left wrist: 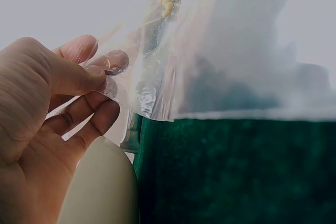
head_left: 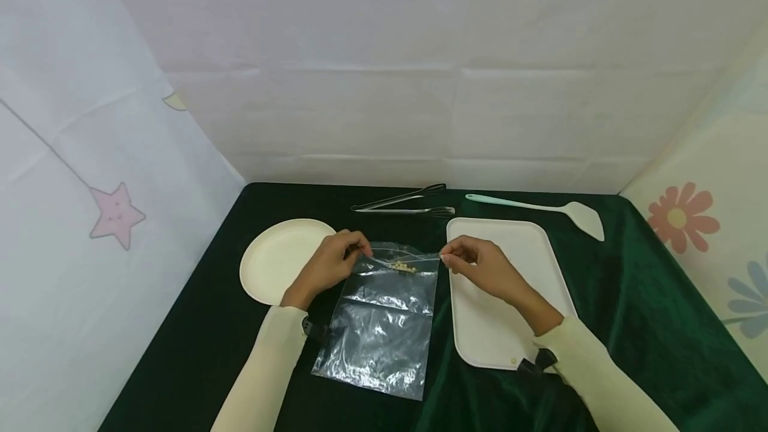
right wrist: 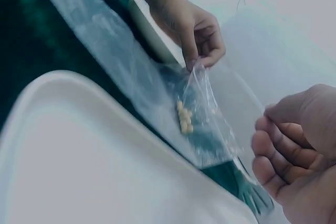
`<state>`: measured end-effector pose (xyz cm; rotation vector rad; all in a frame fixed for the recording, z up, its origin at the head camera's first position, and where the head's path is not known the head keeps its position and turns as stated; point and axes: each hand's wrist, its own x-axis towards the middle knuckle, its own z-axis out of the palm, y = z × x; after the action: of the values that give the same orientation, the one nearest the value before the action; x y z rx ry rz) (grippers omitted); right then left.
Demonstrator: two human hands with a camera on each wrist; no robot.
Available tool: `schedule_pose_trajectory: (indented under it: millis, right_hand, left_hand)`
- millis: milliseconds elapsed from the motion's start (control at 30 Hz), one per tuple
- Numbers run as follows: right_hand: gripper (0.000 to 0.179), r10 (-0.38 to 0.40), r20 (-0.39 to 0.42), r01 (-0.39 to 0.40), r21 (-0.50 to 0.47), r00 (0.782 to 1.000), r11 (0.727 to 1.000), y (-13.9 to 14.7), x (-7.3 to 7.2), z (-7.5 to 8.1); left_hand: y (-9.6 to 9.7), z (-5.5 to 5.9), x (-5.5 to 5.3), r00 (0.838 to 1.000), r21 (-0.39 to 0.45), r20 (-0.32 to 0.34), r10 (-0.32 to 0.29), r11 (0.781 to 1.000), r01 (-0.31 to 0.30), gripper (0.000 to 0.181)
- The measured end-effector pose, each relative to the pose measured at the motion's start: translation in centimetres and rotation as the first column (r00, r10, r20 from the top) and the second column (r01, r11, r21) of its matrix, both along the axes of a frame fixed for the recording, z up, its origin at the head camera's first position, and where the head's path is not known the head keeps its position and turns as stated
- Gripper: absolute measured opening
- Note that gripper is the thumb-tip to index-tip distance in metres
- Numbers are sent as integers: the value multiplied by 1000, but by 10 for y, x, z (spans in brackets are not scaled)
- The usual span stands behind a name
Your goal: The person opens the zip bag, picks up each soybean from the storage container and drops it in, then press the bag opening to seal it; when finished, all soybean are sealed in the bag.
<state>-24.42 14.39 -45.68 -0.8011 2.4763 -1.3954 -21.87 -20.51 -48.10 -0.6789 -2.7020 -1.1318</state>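
Observation:
A clear zip bag (head_left: 384, 325) lies lengthwise on the dark green cloth. My left hand (head_left: 330, 262) pinches its upper left corner between thumb and fingers, as the left wrist view also shows. At the upper right end, my right hand (head_left: 483, 265) has thumb and index fingertip together on the bag's top edge. In the right wrist view, a thin strip of film runs toward these fingertips. A small cluster of pale yellow soybeans (head_left: 403, 267) sits inside the bag, just below the zip strip. The same soybeans (right wrist: 185, 117) show through the film beside the left hand.
A cream oval plate (head_left: 276, 259) lies left of the bag, partly behind the left forearm. To the right is a white rectangular tray (head_left: 498, 325), with one bean (head_left: 513, 361) near its front edge. Metal tongs (head_left: 402, 211) and a spatula (head_left: 534, 206) lie at the back.

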Motion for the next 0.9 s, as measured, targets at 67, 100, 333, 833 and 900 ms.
schedule_pose_trajectory:
  millis: [67,100,333,833,900]
  right_hand:
    - [23,5,-17,-5,-4,1000,1000,-11,-6,1]
    - [22,7,-24,-8,-4,1000,1000,-16,-8,2]
    - [18,19,-48,-17,24,999,1000,-48,-20,5]
    - [18,88,-81,-83,63,993,995,-26,-16,13]
    - [15,128,-100,-118,106,987,987,-9,-14,15]
  left_hand:
    - [0,0,0,1000,1,-8,-3,1000,3,22]
    - [0,0,0,1000,-1,-9,-3,1000,3,23]
    - [1,0,-1,999,-1,-32,-10,1000,10,21]
    - [3,1,-3,1000,-15,-5,-5,1000,5,22]
    - [3,1,-3,1000,-11,-6,-6,1000,6,21]
